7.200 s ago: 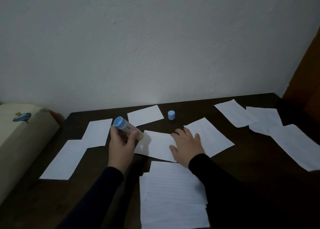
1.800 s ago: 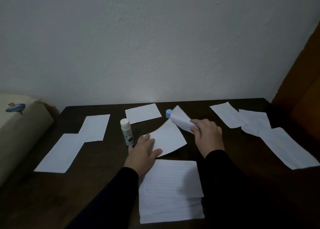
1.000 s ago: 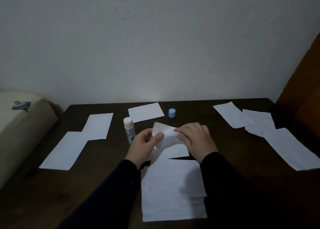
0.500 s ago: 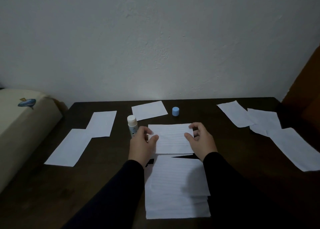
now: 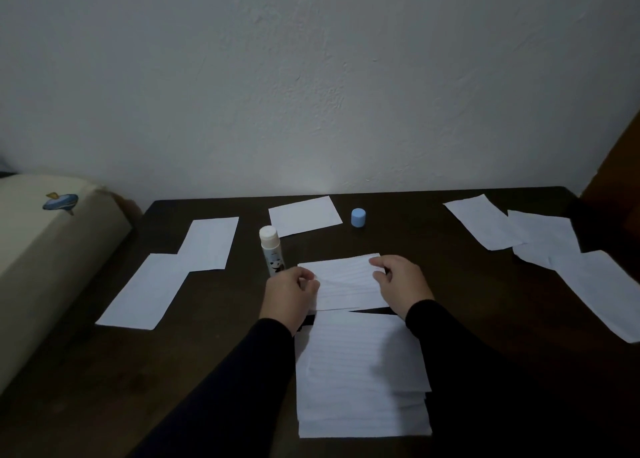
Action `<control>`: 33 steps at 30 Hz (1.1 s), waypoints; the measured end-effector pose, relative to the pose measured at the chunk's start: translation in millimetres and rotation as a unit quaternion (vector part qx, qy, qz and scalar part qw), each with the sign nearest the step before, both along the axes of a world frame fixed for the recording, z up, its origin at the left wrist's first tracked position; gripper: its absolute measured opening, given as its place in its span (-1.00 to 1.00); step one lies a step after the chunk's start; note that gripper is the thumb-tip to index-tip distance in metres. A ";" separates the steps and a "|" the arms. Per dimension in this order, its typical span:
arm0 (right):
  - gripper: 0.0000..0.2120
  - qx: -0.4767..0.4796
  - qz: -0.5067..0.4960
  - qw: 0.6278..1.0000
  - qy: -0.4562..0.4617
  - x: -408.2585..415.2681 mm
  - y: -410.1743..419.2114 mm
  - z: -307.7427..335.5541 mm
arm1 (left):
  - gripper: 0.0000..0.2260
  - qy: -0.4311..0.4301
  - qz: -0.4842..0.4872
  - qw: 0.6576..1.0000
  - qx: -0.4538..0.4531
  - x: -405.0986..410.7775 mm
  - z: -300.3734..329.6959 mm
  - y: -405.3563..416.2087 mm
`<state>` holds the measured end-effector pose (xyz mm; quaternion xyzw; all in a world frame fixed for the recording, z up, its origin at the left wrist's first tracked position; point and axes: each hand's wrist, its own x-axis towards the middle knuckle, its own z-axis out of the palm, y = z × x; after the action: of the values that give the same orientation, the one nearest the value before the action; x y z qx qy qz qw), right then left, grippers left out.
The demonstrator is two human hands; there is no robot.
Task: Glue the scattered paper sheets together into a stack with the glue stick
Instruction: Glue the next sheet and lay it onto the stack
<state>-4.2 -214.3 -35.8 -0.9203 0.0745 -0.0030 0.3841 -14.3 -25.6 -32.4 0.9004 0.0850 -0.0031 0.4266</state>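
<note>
Lined sheet (image 5: 346, 281) pinched in our left hand (image 5: 289, 293) and right hand (image 5: 401, 284) fingers risked bonding crooked to the stack (image 5: 360, 371) at six o'clock.

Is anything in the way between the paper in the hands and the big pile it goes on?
Nothing visible is. The lined sheet, pinched by the left hand and right hand, sits just beyond the stack. The glue stick stands off to the left.
</note>
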 end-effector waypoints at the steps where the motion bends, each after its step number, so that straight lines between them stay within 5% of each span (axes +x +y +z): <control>1: -0.66 -0.018 0.004 1.000 0.004 0.6 -0.3 -0.4 | -0.87 -0.001 -0.004 1.000 0.013 0.3 -0.7 0.1; 7: -0.66 -0.222 0.030 0.974 -0.010 -4.1 6.6 3.4 | -0.85 -0.065 -0.046 0.976 0.204 2.7 -1.7 -2.0; 10: -0.63 -0.291 0.131 0.946 -0.050 -5.6 13.9 7.9 | -0.82 -0.161 -0.113 0.943 0.268 -2.1 -3.4 -11.6; 13: -0.55 -0.304 0.245 0.920 0.025 -4.8 24.9 3.9 | -0.63 -0.093 -0.213 0.905 0.356 2.9 -9.1 -23.5; 16: -0.52 -0.320 0.243 0.913 0.065 -0.8 26.5 -3.4 | -0.57 -0.023 -0.240 0.882 0.404 19.7 -2.7 -30.0; 23: -0.50 -0.318 0.222 0.917 0.095 7.5 22.8 -6.9 | -0.48 0.044 -0.284 0.873 0.394 30.6 0.5 -44.8; 29: -0.48 -0.299 0.152 0.933 0.128 13.8 10.8 -10.2 | -0.45 0.036 -0.191 0.904 0.382 27.9 -13.9 -24.3; 33: -0.44 -0.317 0.140 0.925 0.157 11.5 4.9 -7.5 | -0.47 0.053 -0.190 0.892 0.407 22.5 -10.9 -24.1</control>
<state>7.3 -209.4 -43.3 -0.9837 -0.0006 0.1719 0.0522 8.1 -49.6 -43.3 0.9927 -0.0709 -0.0973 0.0089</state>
